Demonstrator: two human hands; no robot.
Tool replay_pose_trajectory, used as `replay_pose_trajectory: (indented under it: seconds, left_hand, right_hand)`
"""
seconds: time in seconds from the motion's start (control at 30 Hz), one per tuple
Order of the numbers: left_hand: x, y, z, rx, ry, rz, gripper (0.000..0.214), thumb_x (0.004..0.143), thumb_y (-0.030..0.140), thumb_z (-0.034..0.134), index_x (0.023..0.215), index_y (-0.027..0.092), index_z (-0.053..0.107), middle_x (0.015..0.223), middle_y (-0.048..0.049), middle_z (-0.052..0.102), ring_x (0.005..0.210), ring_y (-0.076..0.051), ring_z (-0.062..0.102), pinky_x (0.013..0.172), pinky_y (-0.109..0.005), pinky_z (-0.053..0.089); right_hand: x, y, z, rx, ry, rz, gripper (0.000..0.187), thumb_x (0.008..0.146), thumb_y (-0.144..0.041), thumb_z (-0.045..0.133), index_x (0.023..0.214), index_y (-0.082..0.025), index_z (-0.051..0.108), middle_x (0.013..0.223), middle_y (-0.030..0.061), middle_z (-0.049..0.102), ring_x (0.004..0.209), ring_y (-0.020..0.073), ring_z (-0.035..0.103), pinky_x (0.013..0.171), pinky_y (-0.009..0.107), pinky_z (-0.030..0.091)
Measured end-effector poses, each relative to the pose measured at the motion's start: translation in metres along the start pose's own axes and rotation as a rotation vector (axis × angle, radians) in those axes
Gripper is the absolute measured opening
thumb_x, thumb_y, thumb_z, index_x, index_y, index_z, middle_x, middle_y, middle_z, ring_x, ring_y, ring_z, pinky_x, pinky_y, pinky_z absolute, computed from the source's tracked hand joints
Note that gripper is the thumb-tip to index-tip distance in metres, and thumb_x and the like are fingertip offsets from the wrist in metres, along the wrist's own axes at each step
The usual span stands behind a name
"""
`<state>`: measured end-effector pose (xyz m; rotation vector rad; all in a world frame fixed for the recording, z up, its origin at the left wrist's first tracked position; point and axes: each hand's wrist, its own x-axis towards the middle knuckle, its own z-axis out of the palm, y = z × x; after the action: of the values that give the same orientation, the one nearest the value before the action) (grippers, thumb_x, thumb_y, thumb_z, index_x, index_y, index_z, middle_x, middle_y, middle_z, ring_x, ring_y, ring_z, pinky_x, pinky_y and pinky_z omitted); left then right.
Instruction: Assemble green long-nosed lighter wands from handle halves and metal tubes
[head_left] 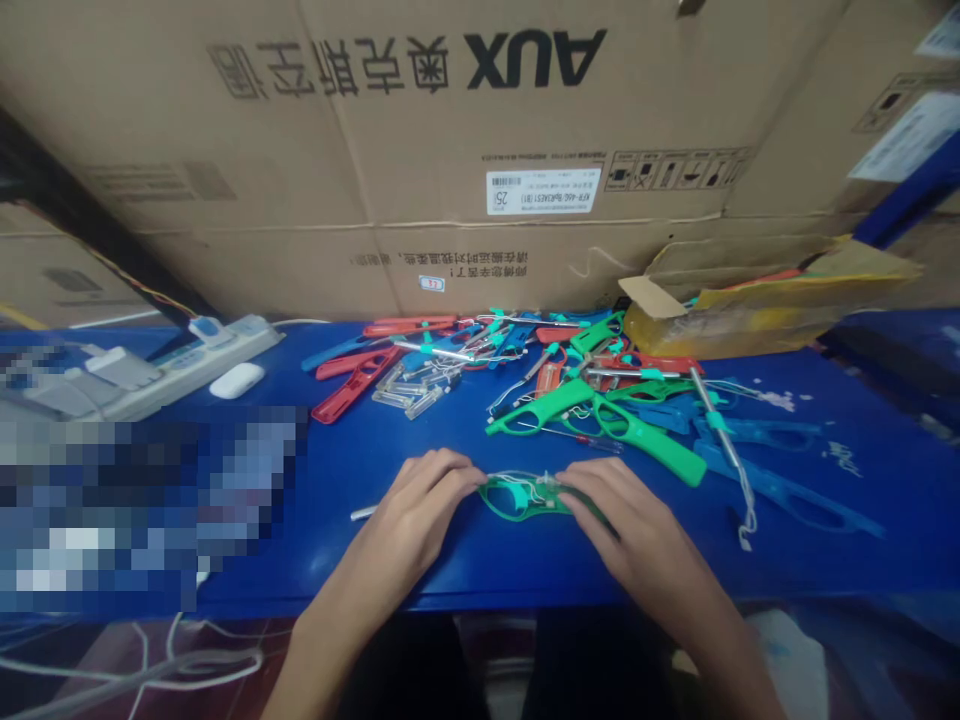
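Near the front of the blue table, a green lighter casing (pixel 497 508) lies between my two hands, with white wires and a teal piece inside it. My left hand (pixel 427 500) pinches its left end, where a metal tube pokes out past the wrist. At the right end, my right hand (pixel 619 500) has its fingers closed on the casing beside a small clear part (pixel 547 482). The fingertips partly hide what they press. Just beyond are loose green casings (pixel 652 447) and a thin screwdriver (pixel 596 442).
A pile of red, blue and green casings, metal tubes and clear parts spreads across the back. At the right stand an open yellow-taped carton (pixel 735 315) and blue casings (pixel 795 495). A power strip (pixel 202 365) and white earbud case (pixel 237 380) lie left. Large cardboard (pixel 405 150) forms the back.
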<state>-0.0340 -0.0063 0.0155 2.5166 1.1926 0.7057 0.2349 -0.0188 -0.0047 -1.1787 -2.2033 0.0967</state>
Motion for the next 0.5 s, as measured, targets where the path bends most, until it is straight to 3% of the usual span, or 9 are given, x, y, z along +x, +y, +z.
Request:
replay_pose_trajectory:
  seconds: [0.3,0.5]
  left_hand:
    - [0.0041,-0.0017,0.0026,0.000,0.105,0.059,0.014,0.104,0.014,0.052,0.114,0.021,0.058,0.111,-0.0017,0.067,0.095,-0.016,0.058,0.084,-0.032,0.037]
    - [0.0018,-0.0033,0.0045,-0.006,0.099,-0.014,0.015,0.103,0.021,0.058,0.117,0.022,0.058,0.108,-0.0005,0.069,0.094,-0.016,0.058,0.085,-0.033,0.038]
  right_hand:
    - [-0.0012,0.0008,-0.0015,-0.012,-0.001,0.008,0.017,0.102,-0.019,0.052,0.116,-0.020,0.062,0.111,0.0066,0.071,0.105,0.0212,0.065,0.094,0.037,0.056]
    - [-0.0015,0.0030,-0.0005,0.000,-0.004,-0.004,0.021,0.102,-0.016,0.050,0.117,-0.020,0.063,0.112,0.0067,0.070,0.107,0.0208,0.064,0.094,0.036,0.056]
